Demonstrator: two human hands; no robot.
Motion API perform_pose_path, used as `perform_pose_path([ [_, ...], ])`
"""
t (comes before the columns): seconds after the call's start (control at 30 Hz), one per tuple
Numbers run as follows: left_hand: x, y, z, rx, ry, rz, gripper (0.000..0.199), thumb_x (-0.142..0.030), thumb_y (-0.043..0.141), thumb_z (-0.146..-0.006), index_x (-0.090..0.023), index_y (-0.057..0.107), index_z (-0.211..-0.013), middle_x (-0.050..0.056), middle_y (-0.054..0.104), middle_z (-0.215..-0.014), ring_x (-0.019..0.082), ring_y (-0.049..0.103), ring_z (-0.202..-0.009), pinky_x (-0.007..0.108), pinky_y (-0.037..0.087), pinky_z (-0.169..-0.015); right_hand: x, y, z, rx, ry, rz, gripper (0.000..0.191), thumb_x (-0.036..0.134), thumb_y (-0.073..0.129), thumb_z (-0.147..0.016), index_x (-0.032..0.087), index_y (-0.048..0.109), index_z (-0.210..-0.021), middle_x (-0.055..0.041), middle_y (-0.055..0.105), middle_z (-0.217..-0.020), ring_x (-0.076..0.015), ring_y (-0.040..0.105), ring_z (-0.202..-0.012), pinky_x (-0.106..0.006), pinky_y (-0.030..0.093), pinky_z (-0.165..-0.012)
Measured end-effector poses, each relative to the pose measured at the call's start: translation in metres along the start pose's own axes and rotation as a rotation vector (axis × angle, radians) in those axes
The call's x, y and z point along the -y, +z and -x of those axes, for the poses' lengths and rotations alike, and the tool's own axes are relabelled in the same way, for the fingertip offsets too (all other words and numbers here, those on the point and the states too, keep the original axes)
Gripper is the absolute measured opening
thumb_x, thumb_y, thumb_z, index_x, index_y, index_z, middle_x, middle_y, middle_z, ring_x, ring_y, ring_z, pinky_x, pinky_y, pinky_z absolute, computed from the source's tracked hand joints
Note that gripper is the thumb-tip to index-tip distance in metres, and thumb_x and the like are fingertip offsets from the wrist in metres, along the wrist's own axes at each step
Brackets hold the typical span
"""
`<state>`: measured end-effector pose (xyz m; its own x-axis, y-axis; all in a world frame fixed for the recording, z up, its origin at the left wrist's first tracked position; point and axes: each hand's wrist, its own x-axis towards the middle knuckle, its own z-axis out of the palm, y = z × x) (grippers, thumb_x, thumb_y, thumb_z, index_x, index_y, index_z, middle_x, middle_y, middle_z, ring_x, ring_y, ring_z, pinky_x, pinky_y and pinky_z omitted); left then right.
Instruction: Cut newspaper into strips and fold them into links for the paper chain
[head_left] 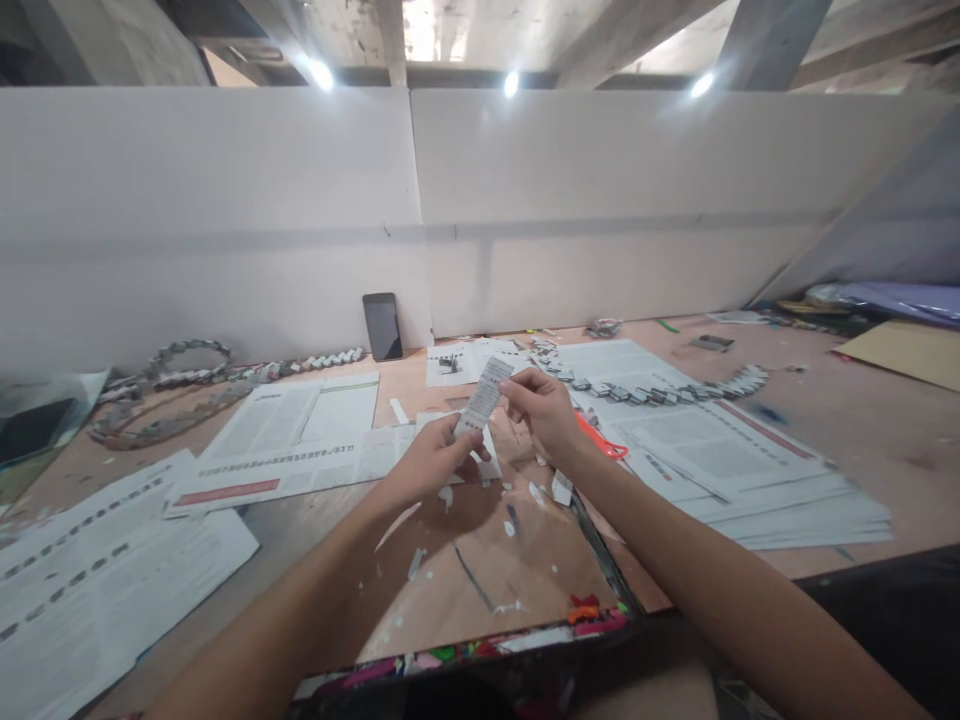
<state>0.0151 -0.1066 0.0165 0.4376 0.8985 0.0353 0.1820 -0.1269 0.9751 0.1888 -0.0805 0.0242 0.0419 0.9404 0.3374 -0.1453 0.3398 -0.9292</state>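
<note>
A small strip of printed newspaper (484, 392) is held up above the middle of the table. My left hand (444, 448) grips its lower end between thumb and fingers. At its upper right edge, my right hand (541, 408) pinches the paper with thumb and forefinger. Below my right wrist lies an orange-handled tool (601, 436), probably scissors, its far part hidden by the wrist. Behind the hands rests a printed sheet (450, 366). A folded-paper chain (645, 394) curves across the table to the right of my right hand.
Newspaper sheets spread out at left (300, 425), with a stack (780, 490) at right. Another folded-paper chain (180, 378) coils at the back left. A phone (383, 326) leans against the white partition (225, 200). Paper scraps (416, 562) dot the table, with coloured bits (592, 612) along its front edge.
</note>
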Motion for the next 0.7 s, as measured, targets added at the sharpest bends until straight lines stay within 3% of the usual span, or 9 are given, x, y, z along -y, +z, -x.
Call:
perform_pose_path([
  [0.13,-0.002,0.000,0.002,-0.004,-0.013,0.004,0.027,-0.043,0.056,-0.085,-0.015,0.054,-0.083,0.004,0.063,-0.080,0.012,0.062,-0.057,0.025,0.050,-0.056,-0.002,-0.003,-0.005,0.009,-0.003,-0.041,0.022,0.036,0.073,-0.070,0.019,0.060,-0.065,0.0062,0.044,-0.046,-0.0086,0.039,-0.044,-0.024,0.031,-0.045],
  [0.4,0.003,0.001,-0.004,-0.136,0.037,-0.053,0.024,-0.038,0.054,-0.085,-0.015,0.056,-0.086,0.003,0.063,-0.078,0.014,0.061,-0.059,0.027,0.051,-0.057,-0.008,0.003,0.006,0.284,0.131,0.152,0.027,0.040,0.073,-0.068,0.015,0.064,-0.065,0.0011,0.054,-0.058,-0.0100,0.045,-0.053,-0.024,0.036,-0.051],
  [0.7,0.004,0.001,-0.003,-0.372,0.117,-0.401,0.021,-0.034,0.055,-0.082,-0.017,0.063,-0.073,0.002,0.064,-0.067,0.016,0.060,-0.060,0.027,0.044,-0.057,-0.022,-0.004,-0.001,0.289,0.154,0.125,0.028,0.038,0.073,-0.065,0.015,0.072,-0.080,-0.0018,0.062,-0.066,-0.0104,0.046,-0.053,-0.026,0.036,-0.053],
])
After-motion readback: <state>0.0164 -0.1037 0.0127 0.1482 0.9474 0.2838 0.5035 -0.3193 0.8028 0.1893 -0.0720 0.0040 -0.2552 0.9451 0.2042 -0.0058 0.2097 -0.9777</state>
